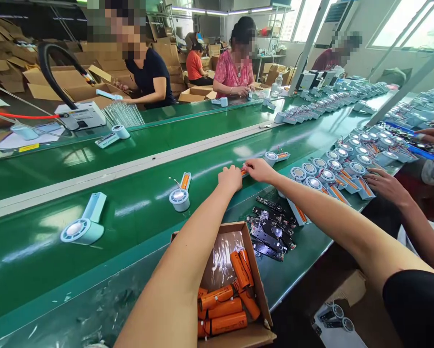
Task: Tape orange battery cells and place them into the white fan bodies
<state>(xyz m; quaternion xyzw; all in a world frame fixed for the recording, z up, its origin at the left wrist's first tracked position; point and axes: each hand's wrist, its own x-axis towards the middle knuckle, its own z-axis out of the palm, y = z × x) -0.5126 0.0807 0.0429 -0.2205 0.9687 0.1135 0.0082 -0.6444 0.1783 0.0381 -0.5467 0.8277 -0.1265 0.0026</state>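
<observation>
Both my arms reach out over the green conveyor belt [129, 212]. My left hand [230, 178] and my right hand [257, 169] meet on one small orange piece [243, 170] lying on the belt, fingers pinched on it. A white fan unit with an orange battery [278, 156] lies just beyond my right hand. Another such unit [180, 195] lies left of my left hand. Under my left forearm stands an open cardboard box [255, 270] with several orange batteries [226, 307].
A pale blue closed fan [83, 226] lies far left on the belt. Black circuit boards [271, 232] lie by the box. Many fan units [333, 169] crowd the right, where a co-worker's hand [385, 186] rests. Several people work across the belt among cardboard boxes.
</observation>
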